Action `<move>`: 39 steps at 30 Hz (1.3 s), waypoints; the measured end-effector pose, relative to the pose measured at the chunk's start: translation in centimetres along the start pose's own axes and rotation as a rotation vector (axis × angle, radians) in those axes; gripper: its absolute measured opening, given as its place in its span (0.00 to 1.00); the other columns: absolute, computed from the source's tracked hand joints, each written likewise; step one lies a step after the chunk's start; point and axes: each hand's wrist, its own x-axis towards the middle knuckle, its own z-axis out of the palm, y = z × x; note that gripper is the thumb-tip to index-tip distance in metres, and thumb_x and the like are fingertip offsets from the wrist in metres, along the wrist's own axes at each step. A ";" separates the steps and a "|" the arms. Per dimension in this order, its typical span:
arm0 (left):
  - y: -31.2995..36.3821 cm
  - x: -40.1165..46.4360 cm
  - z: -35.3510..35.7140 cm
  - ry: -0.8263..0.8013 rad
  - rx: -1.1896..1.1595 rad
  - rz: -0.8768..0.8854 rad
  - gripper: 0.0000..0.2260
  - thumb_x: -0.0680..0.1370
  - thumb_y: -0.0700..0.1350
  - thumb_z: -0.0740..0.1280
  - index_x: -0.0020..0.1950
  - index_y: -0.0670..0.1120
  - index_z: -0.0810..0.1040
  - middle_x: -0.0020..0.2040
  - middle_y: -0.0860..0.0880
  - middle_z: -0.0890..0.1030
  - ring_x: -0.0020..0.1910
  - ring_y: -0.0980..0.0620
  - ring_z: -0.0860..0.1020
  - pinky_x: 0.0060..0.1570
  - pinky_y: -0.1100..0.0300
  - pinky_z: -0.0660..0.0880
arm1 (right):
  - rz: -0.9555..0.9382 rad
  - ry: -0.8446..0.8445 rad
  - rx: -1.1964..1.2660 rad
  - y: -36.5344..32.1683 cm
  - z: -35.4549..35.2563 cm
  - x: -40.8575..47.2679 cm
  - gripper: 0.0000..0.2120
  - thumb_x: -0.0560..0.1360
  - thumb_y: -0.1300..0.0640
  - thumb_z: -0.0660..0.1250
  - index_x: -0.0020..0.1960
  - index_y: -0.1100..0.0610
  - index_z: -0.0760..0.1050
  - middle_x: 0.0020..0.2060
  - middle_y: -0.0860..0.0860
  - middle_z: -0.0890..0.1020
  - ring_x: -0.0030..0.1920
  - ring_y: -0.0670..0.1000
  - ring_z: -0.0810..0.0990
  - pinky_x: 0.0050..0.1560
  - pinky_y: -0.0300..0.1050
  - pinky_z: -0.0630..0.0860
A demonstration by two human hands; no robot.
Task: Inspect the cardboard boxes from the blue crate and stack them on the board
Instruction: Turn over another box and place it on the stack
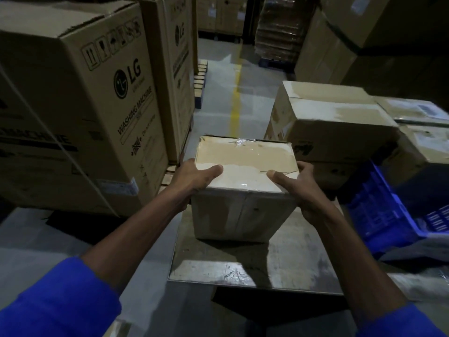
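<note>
At frame centre, a small taped brown cardboard box (245,181) sits on a scuffed grey board (243,266). The left hand (192,181) and right hand (301,190) clasp its sides, thumbs curled over the top. Crumpled tape might slip. A blue plastic crate (379,212) crowds the right edge; bare board lies nearer the viewer.

Large carton (80,113) reads "LG", "WASHING MACHINE"; second carton (178,69) "LG".

Box (245,188) on board (243,271); crate (379,215) right, washing-machine cartons (80,113) left.
</note>
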 end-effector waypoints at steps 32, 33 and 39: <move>-9.3 1.2 3.5 -0.048 -0.278 -0.353 0.18 0.84 0.63 0.55 0.63 0.52 0.73 0.56 0.43 0.78 0.54 0.41 0.77 0.56 0.39 0.79 | 0.205 0.064 0.403 3.6 -6.9 -0.6 0.18 0.85 0.46 0.60 0.68 0.55 0.73 0.48 0.54 0.83 0.44 0.53 0.83 0.34 0.45 0.83; -9.2 1.6 2.5 -0.027 -0.268 -0.334 0.19 0.83 0.65 0.56 0.61 0.52 0.75 0.56 0.43 0.79 0.54 0.41 0.78 0.52 0.40 0.81 | 0.225 0.040 0.432 3.6 -6.1 -0.4 0.17 0.85 0.46 0.60 0.66 0.56 0.74 0.47 0.55 0.83 0.43 0.53 0.83 0.31 0.43 0.82; -8.6 3.9 -5.8 0.257 -0.490 -0.196 0.24 0.85 0.62 0.57 0.64 0.44 0.80 0.55 0.42 0.82 0.50 0.42 0.82 0.44 0.53 0.82 | 0.382 -0.115 0.627 4.7 -0.4 2.0 0.19 0.83 0.45 0.64 0.68 0.55 0.77 0.61 0.63 0.82 0.61 0.64 0.80 0.61 0.67 0.79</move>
